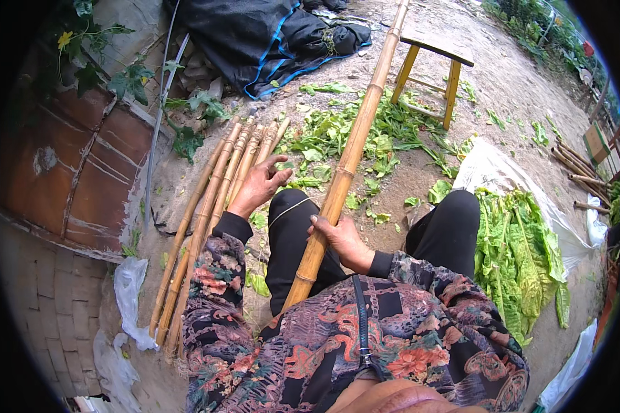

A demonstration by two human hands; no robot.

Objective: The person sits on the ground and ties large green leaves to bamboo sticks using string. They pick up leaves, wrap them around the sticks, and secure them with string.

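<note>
A long bamboo pole (345, 173) slants up from my lap past a stool. My right hand (343, 240) grips its lower part, thumb on top. My left hand (260, 185) is raised over my left knee with fingers apart, near the upper ends of several bamboo poles (206, 211) lying at my left. A thin pale string (288, 211) lies across that knee; whether it reaches my left hand is unclear. On my right, large green and yellowish leaves (519, 253) are piled beside my knee, partly on a white plastic sheet (501, 168).
Loose leaves (315, 142) litter the ground ahead. A wooden stool (434, 67) with yellow legs stands beyond them. Black fabric with blue edging (268, 41) lies at the top. A rusty metal sheet (103, 160) is on the left. More poles (578, 168) lie far right.
</note>
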